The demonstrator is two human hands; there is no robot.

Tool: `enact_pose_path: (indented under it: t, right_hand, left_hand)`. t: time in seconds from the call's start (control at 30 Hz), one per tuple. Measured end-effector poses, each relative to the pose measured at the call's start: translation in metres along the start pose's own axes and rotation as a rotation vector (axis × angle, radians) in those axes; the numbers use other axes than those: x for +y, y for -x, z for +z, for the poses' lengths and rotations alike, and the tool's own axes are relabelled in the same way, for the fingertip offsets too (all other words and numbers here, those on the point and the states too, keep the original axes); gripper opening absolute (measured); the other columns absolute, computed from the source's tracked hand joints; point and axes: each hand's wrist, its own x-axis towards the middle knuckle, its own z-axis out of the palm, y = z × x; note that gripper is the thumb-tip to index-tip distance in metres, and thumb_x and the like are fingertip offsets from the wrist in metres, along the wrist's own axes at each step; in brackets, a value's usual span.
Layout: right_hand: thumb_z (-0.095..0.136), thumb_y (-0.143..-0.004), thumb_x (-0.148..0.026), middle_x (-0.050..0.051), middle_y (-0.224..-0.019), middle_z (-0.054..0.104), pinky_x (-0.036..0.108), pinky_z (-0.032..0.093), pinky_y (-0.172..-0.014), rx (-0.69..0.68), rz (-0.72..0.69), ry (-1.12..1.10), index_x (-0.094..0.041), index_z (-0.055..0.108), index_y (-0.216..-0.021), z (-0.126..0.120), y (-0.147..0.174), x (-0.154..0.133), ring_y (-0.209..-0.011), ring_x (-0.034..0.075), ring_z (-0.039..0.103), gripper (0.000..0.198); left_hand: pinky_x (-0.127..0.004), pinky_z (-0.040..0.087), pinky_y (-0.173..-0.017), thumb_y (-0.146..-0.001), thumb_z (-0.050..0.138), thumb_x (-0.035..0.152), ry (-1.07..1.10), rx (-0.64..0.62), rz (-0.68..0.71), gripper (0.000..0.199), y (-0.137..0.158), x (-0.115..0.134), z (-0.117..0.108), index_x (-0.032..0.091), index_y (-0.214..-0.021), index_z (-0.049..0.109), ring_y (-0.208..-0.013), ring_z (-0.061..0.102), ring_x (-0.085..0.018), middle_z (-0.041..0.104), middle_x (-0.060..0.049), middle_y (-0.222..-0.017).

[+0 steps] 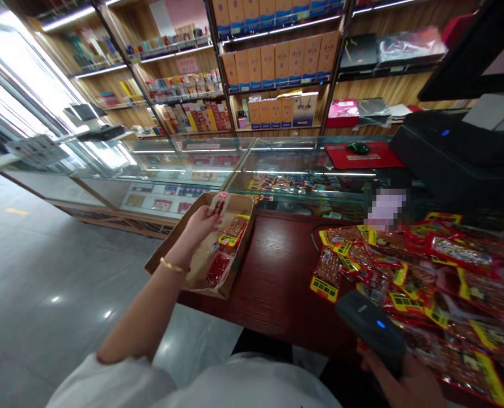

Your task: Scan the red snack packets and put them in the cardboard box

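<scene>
My left hand [200,224] pinches one snack packet [218,204] by its edge over the cardboard box [166,255] — light, floppy, slick film, I judge, best gripped at the sealed rim. My right hand [405,379] is wrapped around the barcode scanner [368,323], beside the packet heap [439,272] on the bench [277,272].

A shop: glass display cases [217,170] stocked with small boxed goods, lit wooden shelves [277,62] of cartons behind them, a till [451,147] right of them, snack packets [439,266] heaped nearer, before the till.
</scene>
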Motion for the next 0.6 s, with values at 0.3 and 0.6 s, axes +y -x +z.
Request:
enact_pose_path:
  t: [0.3,0.6]
  right_hand:
    - [0.063,-0.091,-0.051,0.006,-0.069,0.078,0.038,0.059,-0.078,0.079,-0.277,-0.129,-0.024,0.075,-0.078,0.004,0.017,-0.083,-0.071,0.028,0.073,0.032]
    - [0.062,-0.093,-0.050,0.005,-0.070,0.078,0.034,0.058,-0.078,0.114,-0.253,-0.109,-0.024,0.074,-0.082,-0.003,0.036,-0.083,-0.073,0.026,0.074,0.031]
  left_hand:
    - [-0.026,0.057,-0.069,-0.078,0.084,0.039,0.927,-0.369,-0.162,0.043,0.103,0.018,0.163,0.018,-0.111,0.066,-0.069,0.070,-0.013,0.079,-0.006,-0.098]
    - [-0.026,0.058,-0.068,-0.090,0.072,0.036,1.175,-0.567,-0.072,0.035,0.052,0.033,0.244,0.018,-0.119,0.065,-0.082,0.073,-0.016,0.076,-0.009,-0.113]
